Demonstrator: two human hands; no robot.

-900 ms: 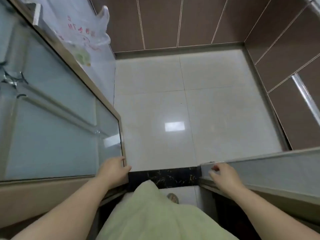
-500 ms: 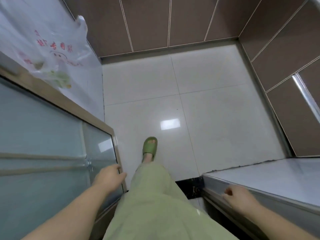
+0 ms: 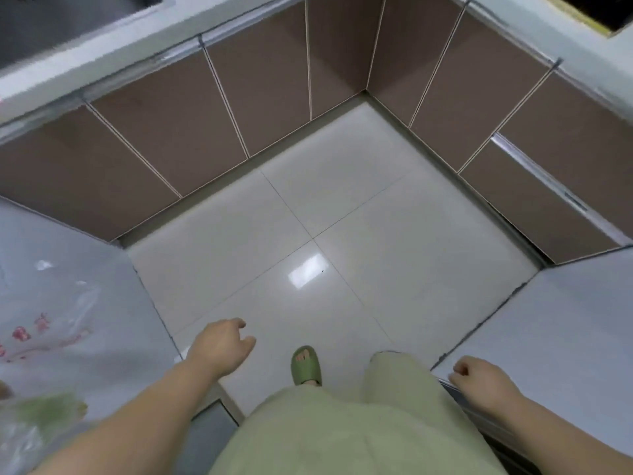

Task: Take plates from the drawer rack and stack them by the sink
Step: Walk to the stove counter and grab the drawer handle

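You stand on a glossy white tiled floor (image 3: 359, 214) in a kitchen corner lined with brown cabinet doors (image 3: 164, 142). Your left hand (image 3: 221, 349) hangs free, fingers loosely curled, just off the left counter's edge, where a plastic bag (image 3: 44, 341) lies. Your right hand (image 3: 483, 380) rests curled at the right counter's (image 3: 561, 323) near edge. A green slipper (image 3: 306, 365) shows below.

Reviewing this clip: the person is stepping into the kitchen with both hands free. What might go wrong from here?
1. The floor is glossy with a bright reflection, and the person wears an open green slipper; a slip seems possible.
2. No plates or rack are in view, and the brown cabinet fronts look alike, so a wrong one may get opened.
3. The plastic bag lies on the left counter near the left hand; the arm might snag it.
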